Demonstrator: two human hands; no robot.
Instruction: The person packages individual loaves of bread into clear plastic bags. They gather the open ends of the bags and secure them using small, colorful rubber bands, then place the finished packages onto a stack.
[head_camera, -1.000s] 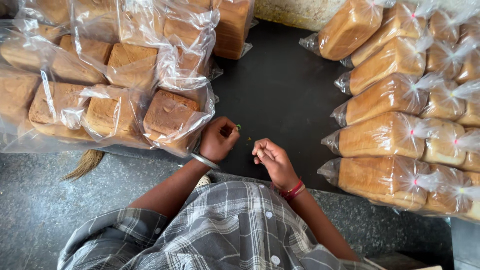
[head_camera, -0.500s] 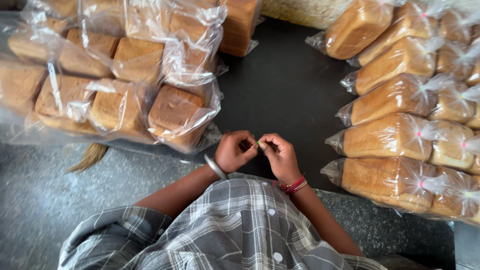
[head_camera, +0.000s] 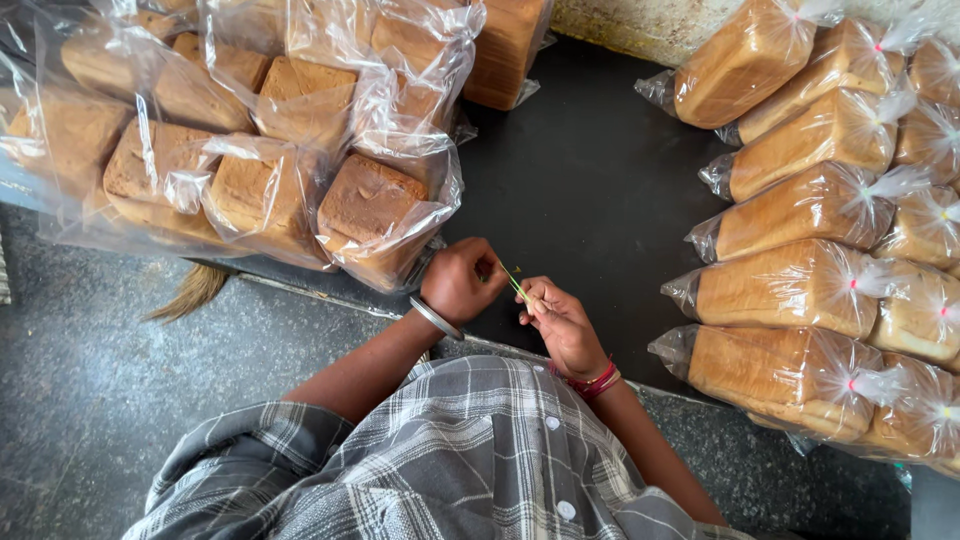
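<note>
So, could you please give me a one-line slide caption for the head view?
Both hands, left and right, pinch a thin green band between open-bagged loaves and tied loaves.

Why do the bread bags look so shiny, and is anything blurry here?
Head view: soft, even light glints white off the crinkled plastic bags; the hands and the thin green band are sharp; shadows are faint; loaves at the edges look slightly stretched.

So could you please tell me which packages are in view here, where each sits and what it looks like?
Open bags: upper left, clear plastic over brown loaves, mouths loose and untied.
Tied bags: stacked at right, clear plastic around golden loaves, ends knotted with pink or green ties.
Strip: thin, green, between left hand and right hand, over the dark slab.
No labels, signs or screens show.
</note>
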